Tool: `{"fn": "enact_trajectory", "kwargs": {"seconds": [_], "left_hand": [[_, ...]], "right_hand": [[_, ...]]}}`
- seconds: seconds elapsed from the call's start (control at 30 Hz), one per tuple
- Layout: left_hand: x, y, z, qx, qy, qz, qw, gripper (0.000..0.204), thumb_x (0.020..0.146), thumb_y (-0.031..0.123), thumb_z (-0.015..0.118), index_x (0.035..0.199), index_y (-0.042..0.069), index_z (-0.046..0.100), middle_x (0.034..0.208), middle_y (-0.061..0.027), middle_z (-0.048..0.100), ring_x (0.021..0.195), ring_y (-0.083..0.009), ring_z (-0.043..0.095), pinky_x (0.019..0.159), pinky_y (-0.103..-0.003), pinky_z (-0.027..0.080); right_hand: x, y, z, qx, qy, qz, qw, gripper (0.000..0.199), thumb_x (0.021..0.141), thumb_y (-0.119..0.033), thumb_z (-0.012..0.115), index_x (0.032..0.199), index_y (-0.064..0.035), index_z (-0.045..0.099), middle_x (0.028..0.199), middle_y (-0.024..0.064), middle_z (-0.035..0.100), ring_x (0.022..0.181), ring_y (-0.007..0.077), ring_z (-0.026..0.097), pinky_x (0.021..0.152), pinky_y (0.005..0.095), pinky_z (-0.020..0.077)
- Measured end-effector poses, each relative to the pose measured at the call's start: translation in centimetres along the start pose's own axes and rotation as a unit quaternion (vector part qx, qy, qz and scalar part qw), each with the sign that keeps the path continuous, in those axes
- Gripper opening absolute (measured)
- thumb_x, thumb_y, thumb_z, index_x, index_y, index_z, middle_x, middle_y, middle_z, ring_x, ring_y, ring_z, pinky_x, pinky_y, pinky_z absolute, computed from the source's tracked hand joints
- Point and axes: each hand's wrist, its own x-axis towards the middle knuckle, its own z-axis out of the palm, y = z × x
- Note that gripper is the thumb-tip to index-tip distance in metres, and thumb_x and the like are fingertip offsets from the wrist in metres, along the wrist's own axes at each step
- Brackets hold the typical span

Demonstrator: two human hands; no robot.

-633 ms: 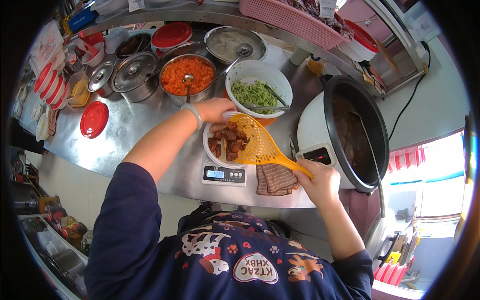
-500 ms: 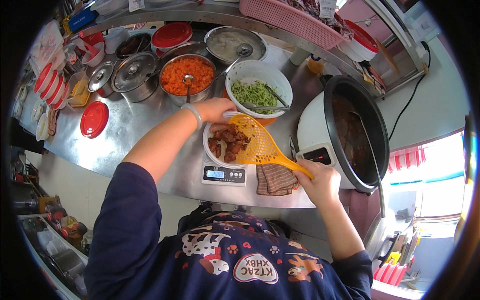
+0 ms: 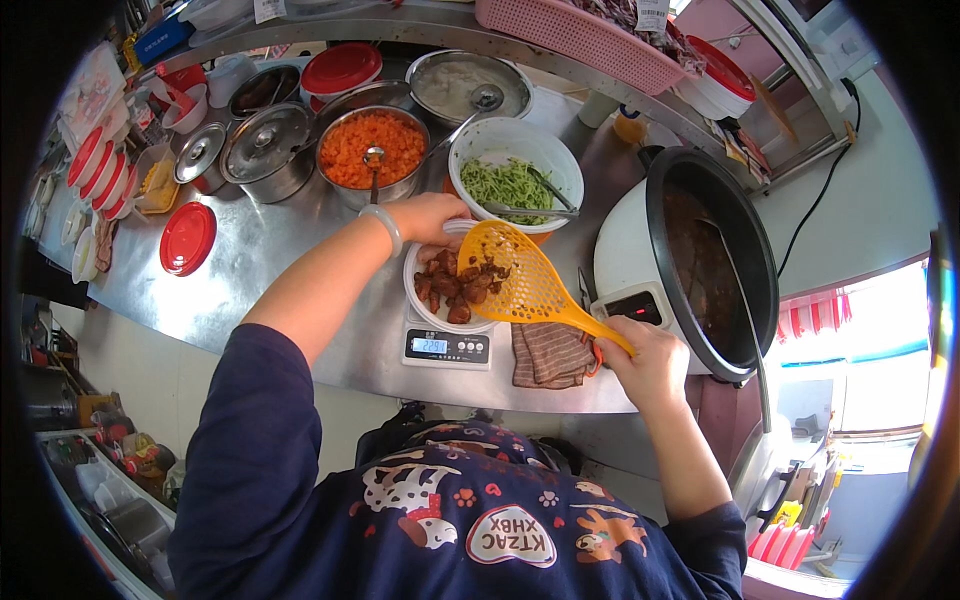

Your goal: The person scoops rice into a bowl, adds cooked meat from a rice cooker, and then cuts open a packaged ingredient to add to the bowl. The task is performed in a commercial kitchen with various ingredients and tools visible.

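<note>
Fingers of my right hand [image 3: 655, 360] are clamping the yellow skimmer [image 3: 520, 280], tilting meat into the white bowl [image 3: 425, 300] on the scale [image 3: 447, 347]; my left hand [image 3: 428, 217] is gripping the bowl's rim. I'm judging a slow tilt best, watching the readout.

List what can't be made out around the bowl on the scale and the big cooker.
- Head view: the white bowl is partly covered by the yellow slotted scoop and the left hand, so how full it is stays hidden.
- The right hand wraps the scoop's handle end.
- The cooker holds dark contents, too shadowed to identify.
- The scale platform lies under the bowl.
</note>
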Motion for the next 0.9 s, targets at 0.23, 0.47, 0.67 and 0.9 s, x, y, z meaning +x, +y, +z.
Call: {"fn": "enact_trajectory", "kwargs": {"seconds": [0.23, 0.47, 0.67, 0.9], "left_hand": [[0.0, 0.2, -0.2, 0.007, -0.021, -0.019, 1.0, 0.043, 0.074, 0.02, 0.076, 0.112, 0.006, 0.062, 0.111, -0.015, 0.063, 0.105, -0.0319, 0.06, 0.09, -0.039, 0.048], [0.2, 0.6, -0.4, 0.003, -0.063, -0.056, 0.996, 0.053, 0.074, 0.02, 0.075, 0.122, 0.008, 0.059, 0.119, -0.0169, 0.059, 0.111, -0.0319, 0.057, 0.095, -0.038, 0.046], [-1.4, 2.3, -1.7, -0.002, -0.006, -0.088, 0.996, 0.048, 0.076, 0.017, 0.073, 0.121, 0.007, 0.06, 0.116, -0.0156, 0.057, 0.107, -0.0295, 0.058, 0.091, -0.037, 0.048], [-8.3, 6.5, -2.3, -0.053, 0.27, -0.068, 0.959, 0.029, 0.081, 0.003, 0.065, 0.11, 0.004, 0.062, 0.102, -0.0092, 0.058, 0.091, -0.0221, 0.059, 0.079, -0.031, 0.05]], "right_hand": [[-0.6, 1.4, 0.3, 0.094, -0.017, 0.097, 0.991, 0.027, 0.077, -0.023, 0.075, 0.1, -0.0097, 0.071, 0.081, 0.0096, 0.07, 0.066, 0.0231, 0.067, 0.062, 0.0307, 0.052], [-1.8, 2.8, 0.3, 0.181, 0.003, 0.181, 0.967, 0.026, 0.076, -0.017, 0.077, 0.099, -0.0061, 0.071, 0.075, 0.009, 0.069, 0.063, 0.0143, 0.064, 0.063, 0.0263, 0.0509], [-2.6, 3.3, 0.7, 0.212, 0.011, 0.197, 0.957, 0.026, 0.077, -0.016, 0.077, 0.099, -0.0048, 0.071, 0.075, 0.0092, 0.069, 0.065, 0.0128, 0.064, 0.064, 0.0263, 0.0506], [-2.8, 3.6, 1.5, 0.221, 0.01, 0.189, 0.957, 0.024, 0.078, -0.014, 0.075, 0.1, -0.0041, 0.07, 0.077, 0.0088, 0.069, 0.067, 0.0121, 0.064, 0.066, 0.0256, 0.0503]]}}
